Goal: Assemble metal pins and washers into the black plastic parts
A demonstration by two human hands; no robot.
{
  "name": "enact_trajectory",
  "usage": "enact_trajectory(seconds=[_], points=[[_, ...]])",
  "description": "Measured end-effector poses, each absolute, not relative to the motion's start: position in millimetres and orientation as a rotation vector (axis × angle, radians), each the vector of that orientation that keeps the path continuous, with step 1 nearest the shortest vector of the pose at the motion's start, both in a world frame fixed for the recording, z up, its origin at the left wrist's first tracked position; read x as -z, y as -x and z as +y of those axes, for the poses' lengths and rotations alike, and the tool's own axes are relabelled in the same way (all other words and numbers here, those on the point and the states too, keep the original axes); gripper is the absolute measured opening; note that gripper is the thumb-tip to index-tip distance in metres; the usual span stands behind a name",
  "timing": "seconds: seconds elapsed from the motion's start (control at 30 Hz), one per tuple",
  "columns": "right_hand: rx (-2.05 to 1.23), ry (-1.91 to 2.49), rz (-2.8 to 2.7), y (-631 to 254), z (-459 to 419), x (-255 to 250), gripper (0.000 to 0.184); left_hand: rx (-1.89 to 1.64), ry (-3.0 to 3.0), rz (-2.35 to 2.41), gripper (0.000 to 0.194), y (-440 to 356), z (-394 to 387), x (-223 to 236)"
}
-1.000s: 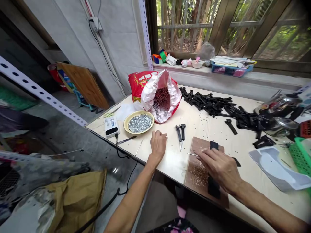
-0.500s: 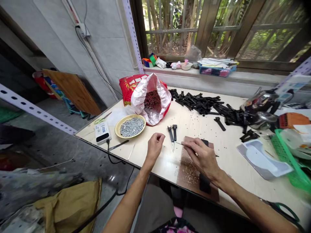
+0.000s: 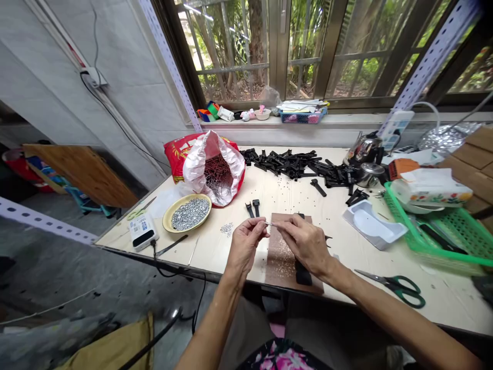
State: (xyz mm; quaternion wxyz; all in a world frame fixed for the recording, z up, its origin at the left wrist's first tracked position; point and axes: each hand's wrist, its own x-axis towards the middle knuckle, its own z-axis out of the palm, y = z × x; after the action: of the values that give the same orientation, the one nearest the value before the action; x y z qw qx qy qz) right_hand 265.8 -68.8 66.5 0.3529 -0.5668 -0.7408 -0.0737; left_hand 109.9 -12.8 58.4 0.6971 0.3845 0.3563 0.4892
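Two bare hands are meeting over the near edge of the table [image 3: 211, 254]. The right hand [image 3: 308, 244] is pinching one thin metal rod [image 3: 269, 224], whose right end is disappearing behind its fingers. The left hand [image 3: 242, 246] is bringing thumb and fingers together at the rod's other end; its fingertips are hiding that end, so whether they are gripping anything cannot be told. Below the rod, one brown board [image 3: 277, 259] is lying flat, and the right hand is partly covering one black strip [image 3: 303, 276] on it. Two black pieces [image 3: 252, 207] are lying beyond the left hand, which is hiding their lower ends. One yellow bowl [image 3: 166, 224] is holding silver bits too many to count; a loose cluster of small rings [image 3: 226, 229] is lying beside it, also uncountable. One red bag [image 3: 177, 154] is standing open, and overlapping black parts [image 3: 287, 164] are defying any count. One green basket [image 3: 435, 252] is running to the right edge.
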Motion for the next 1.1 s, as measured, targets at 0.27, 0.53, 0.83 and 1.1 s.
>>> enact_trajectory(seconds=[0.27, 0.53, 0.83, 1.1], points=[[0.393, 1.565, -1.881, -270, -79, -62, 0.024, -1.074, -1.064, 0.854, 0.022, -119, -20, -58], [0.39, 1.594, -1.891, -276, -81, -57, 0.026, -1.057, -1.155, 0.894, 0.02, -124, -21, -59], [-0.004, 1.548, -1.88, -290, -84, -50, 0.026, -1.003, -1.158, 0.908, 0.023, -135, -23, -54], [0.04, 1.717, -1.982, -377, -48, -9, 0.021, -0.876, -1.296, 1.15, 0.055, -144, -25, -19]])
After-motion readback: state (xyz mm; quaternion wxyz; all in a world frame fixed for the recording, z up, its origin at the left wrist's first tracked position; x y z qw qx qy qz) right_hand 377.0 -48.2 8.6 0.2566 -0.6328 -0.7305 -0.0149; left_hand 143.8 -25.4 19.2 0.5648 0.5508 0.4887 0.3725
